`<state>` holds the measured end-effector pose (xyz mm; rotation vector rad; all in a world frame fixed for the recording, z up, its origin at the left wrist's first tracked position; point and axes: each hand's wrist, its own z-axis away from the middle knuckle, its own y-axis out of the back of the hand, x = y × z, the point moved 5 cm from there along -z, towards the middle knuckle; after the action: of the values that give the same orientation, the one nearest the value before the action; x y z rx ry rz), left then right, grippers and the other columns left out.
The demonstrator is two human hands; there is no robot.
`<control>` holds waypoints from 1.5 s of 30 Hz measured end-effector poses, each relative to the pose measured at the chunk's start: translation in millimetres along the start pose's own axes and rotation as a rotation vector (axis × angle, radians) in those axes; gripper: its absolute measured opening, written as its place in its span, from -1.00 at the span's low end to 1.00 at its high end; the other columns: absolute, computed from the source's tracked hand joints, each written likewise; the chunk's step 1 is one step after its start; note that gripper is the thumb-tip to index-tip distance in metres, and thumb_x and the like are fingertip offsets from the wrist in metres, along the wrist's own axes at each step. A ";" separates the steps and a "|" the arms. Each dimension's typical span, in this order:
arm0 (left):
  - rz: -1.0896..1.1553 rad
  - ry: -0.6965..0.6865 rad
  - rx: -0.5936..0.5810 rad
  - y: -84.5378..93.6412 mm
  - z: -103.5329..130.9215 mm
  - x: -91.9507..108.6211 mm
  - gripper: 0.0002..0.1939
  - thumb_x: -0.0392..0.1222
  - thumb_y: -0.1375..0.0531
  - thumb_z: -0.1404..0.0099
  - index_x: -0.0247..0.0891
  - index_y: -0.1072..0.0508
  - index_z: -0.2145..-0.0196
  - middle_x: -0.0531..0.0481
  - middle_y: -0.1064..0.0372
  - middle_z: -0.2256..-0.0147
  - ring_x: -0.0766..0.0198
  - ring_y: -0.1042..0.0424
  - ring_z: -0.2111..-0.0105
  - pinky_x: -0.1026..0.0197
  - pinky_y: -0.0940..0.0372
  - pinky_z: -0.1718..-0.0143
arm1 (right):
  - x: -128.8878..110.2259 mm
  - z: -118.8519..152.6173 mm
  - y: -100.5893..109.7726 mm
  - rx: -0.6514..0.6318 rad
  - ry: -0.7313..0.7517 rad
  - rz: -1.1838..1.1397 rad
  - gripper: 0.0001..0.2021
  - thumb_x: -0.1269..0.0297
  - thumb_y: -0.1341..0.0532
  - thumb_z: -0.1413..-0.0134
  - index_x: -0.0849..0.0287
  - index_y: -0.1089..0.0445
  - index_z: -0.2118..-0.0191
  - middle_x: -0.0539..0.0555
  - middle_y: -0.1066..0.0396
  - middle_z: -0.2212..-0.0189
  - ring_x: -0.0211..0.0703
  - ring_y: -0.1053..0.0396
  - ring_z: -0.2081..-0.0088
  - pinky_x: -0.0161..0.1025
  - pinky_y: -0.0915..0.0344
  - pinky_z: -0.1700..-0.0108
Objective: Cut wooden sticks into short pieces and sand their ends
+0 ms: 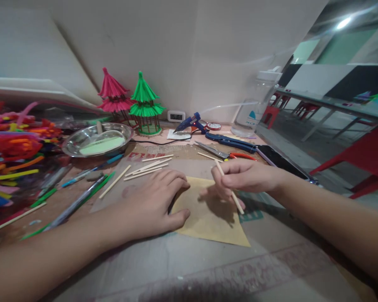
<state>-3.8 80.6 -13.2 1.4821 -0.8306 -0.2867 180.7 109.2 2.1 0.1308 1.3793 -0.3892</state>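
Note:
My right hand [236,180] pinches a short, pale wooden stick [237,202], slanted just over a yellow-brown sheet [208,212] that looks like sandpaper. My left hand [164,197] lies on the left side of that sheet, thumb apart from the fingers, with nothing in it. Beyond the left hand lie several loose wooden sticks [148,167]. One more stick [115,181] rests further left. Behind my right hand are scissors [211,150] with an orange-red handle.
At the back stand a red-roofed model [111,94] and a green-roofed model [145,107]. Nearby are a blue glue gun [189,123], a small clock [176,116], a water bottle [252,109] and a phone [283,161]. Left are a metal dish [67,142] and colourful pipe cleaners [15,142].

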 end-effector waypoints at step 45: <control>-0.018 0.005 -0.002 -2.1 -0.4 0.8 -0.52 -0.01 -0.23 -0.25 -0.29 -0.43 -0.06 -0.23 -0.32 -0.11 -0.13 -0.24 -0.16 -0.22 -0.18 -0.23 | -2.0 -23.4 -8.4 0.600 0.406 1.269 -0.71 0.30 -0.01 -0.37 0.15 -0.34 0.39 0.09 -0.49 0.43 -0.12 -0.37 0.34 -0.17 -0.25 0.15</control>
<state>-2.4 80.2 -14.9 1.4884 -0.8130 -0.2965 155.9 109.2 0.6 1.5514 1.2562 0.3365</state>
